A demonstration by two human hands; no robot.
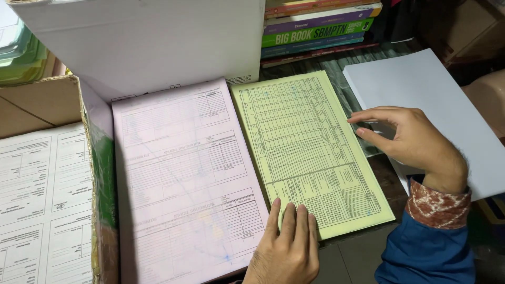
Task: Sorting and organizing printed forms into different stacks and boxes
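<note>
Pale yellow printed form sheets (310, 152), a thin stack ruled in fine tables, lay flat on the dark tabletop (357, 257), near edge just at the table's front. Left hand (286, 247) rested palm down, fingers together, on the stack's near-left corner, overlapping the pink form pad (184, 184) beside it. Right hand (413, 142) hovered at the stack's right edge, fingers loosely curled, gripping nothing. Risks, as judged: the loose sheets could fan or slide if the left hand lifted; a careless sweep might drag the white paper stack (431, 105) under the right wrist off the table. Piled books (321, 26) stood behind, a cardboard box (39, 105) to the left.
</note>
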